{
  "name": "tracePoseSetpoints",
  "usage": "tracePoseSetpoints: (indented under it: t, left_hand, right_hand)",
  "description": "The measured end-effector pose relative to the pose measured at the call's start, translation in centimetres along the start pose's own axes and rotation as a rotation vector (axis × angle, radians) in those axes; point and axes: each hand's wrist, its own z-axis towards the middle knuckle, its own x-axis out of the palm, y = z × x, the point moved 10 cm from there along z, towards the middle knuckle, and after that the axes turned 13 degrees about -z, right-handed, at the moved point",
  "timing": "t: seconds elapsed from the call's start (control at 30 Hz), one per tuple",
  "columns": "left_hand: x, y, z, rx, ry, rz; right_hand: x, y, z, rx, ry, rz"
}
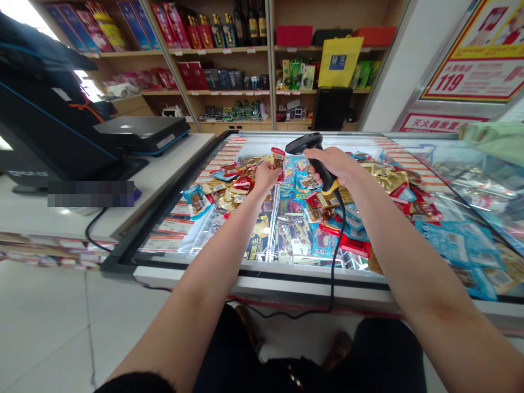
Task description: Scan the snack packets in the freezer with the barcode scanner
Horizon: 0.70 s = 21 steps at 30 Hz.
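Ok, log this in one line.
left hand: holds small red-brown packet | right hand: holds black-yellow handheld scanner | below: scattered multicoloured packets

One head-worn camera faces forward and down over the glass case (117, 262), the left hand (266, 176) and right hand (338, 166) close ahead, shelves (271, 71) farther off at twelve o'clock, legs (385, 355) at six

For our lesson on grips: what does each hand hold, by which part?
Left hand: a red packet, by its lower part. Right hand: a black scanner, by its handle.
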Motion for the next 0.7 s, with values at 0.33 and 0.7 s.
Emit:
tracePoseSetpoints:
  t: [0.33,0.7]
  left_hand:
    - [0.0,0.3,0.4,0.01,0.009,0.06]
    - [-3.7,-2.6,2.0,0.093,-0.036,0.176]
  right_hand:
    - [0.2,0.0,-0.2,0.008,0.014,0.0]
    - [-1.3,0.1,-0.1,0.0,-0.024,0.041]
